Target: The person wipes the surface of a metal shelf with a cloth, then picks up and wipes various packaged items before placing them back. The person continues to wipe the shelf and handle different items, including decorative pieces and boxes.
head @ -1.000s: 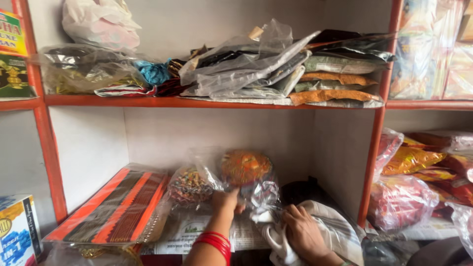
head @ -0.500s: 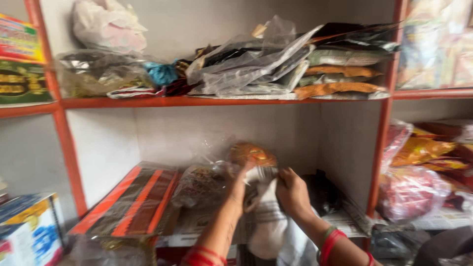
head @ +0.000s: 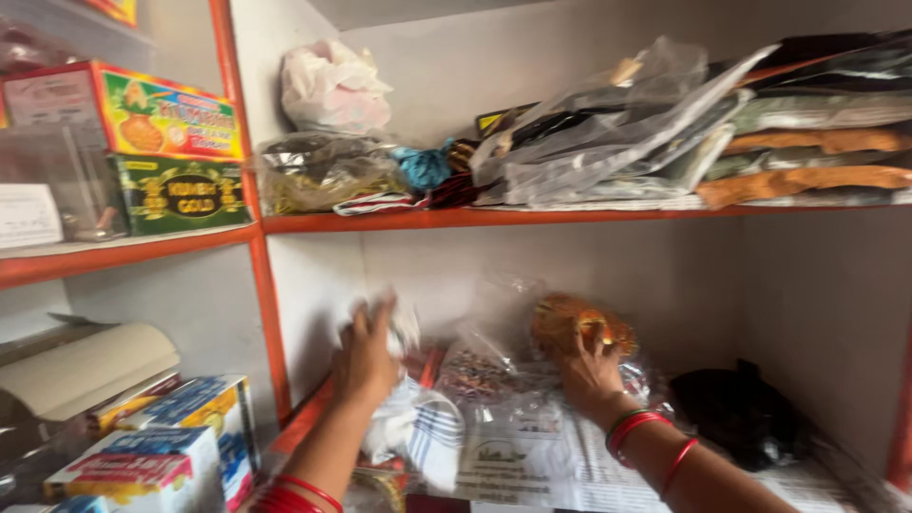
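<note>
- On the far left, colourful cardboard boxes (head: 171, 114) sit on an orange-edged side shelf, and more printed cartons (head: 142, 465) stand below them, near me.
- My left hand (head: 366, 356) is up inside the lower shelf compartment, its grip closed around a crumpled white cloth (head: 404, 328) that I hold against the back left corner.
- Just below that hand, a white cloth with dark stripes (head: 427, 432) hangs down over the near edge of the lower shelf.
- Between my hands lies a clear plastic bag of small beaded pieces (head: 475, 375), resting on printed paper (head: 532, 456) that lines the shelf.
- My right hand (head: 591, 380) presses, fingers spread, on a clear bag holding round golden-orange ornaments (head: 579, 328); I cannot tell whether the grip is closed on it or only resting. Red bangles (head: 632, 427) circle that wrist.
- To the right, a black bundle (head: 736, 413) sits near the far right wall of the compartment.
- On the upper shelf (head: 570, 217), a white bag (head: 332, 85), clear packets (head: 608, 133) and folded cloth (head: 817, 157) are stacked.
</note>
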